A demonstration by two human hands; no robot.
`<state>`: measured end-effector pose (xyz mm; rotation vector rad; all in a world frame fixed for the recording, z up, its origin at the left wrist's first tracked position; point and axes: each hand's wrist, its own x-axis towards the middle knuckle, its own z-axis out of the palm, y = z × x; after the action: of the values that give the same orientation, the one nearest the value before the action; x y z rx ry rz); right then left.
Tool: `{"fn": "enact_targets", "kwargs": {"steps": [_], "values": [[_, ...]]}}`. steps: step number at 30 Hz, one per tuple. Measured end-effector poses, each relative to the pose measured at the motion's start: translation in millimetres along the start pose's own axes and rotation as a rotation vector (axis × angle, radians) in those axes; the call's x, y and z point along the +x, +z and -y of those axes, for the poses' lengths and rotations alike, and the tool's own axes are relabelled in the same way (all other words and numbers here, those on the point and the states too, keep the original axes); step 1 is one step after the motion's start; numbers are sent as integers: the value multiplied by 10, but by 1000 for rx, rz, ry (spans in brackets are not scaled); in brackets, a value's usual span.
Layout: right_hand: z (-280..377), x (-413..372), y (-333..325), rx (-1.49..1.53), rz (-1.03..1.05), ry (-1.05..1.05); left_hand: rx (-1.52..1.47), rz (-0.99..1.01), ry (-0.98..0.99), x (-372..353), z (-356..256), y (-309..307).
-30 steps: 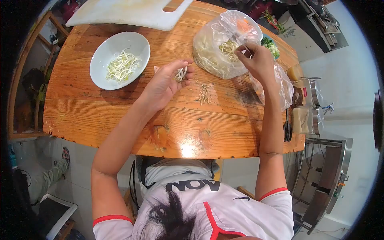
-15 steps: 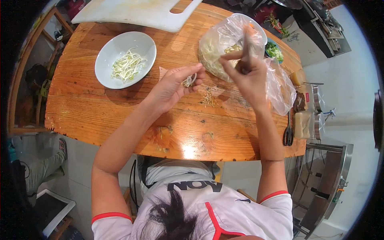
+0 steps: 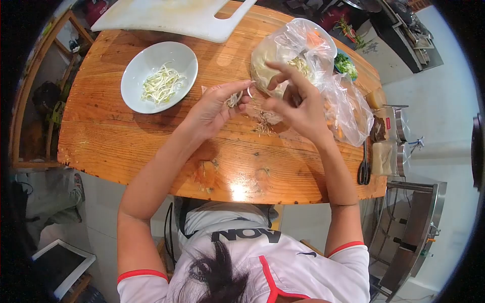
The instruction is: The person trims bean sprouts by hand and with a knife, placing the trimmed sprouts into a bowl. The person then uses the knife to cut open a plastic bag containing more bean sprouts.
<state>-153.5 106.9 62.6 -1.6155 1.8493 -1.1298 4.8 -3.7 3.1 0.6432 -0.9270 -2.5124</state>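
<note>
- The left hand (image 3: 214, 108) curls loosely round a small bunch of sprouts (image 3: 233, 99), thumb and forefinger nearly closed; so slack a grip could let strands slip out onto the surface (image 3: 151, 151).
- The right hand (image 3: 299, 108) is open, fingers spread and bent; whether a thin strand clings to it, I cannot tell.
- A pale sprout (image 3: 250, 92) pokes out at the left fingertips, and pinching it too hard could snap it mid-stem.
- Brown scraps (image 3: 264, 124) (root ends, by the look of them) lie near and between the hands, so dropped sprouts could mix with them, or a sleeve-bare wrist could drag them about.
- The bowl (image 3: 179, 56) sits to the left with pale sprouts (image 3: 162, 85) inside; scraps stuck to damp fingers could get in there.
- The clear bag (image 3: 263, 58) gapes just beyond the right hand, its film loose enough to snag a knuckle and spill sprouts.
</note>
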Motion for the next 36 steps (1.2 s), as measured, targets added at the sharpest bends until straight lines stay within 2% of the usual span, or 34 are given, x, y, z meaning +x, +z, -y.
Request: {"fn": "enact_targets", "kwargs": {"steps": [3, 7, 13, 16, 28, 36], "values": [[-62, 54, -51, 301, 75, 178, -22, -40, -11, 1, -8, 16], [-219, 42, 121, 214, 100, -47, -73, -62, -11, -8, 9, 23], [-165, 37, 108, 108, 174, 1, -165, -24, 24, 17, 48, -22], [-205, 40, 139, 76, 151, -68, -166, -17, 25, 8, 45, -3], [-192, 38, 127, 129, 183, -18, -182, 9, 16, 28, 58, -49], [-243, 39, 167, 128, 118, -51, -133, 13, 36, 44, 89, -66]]}}
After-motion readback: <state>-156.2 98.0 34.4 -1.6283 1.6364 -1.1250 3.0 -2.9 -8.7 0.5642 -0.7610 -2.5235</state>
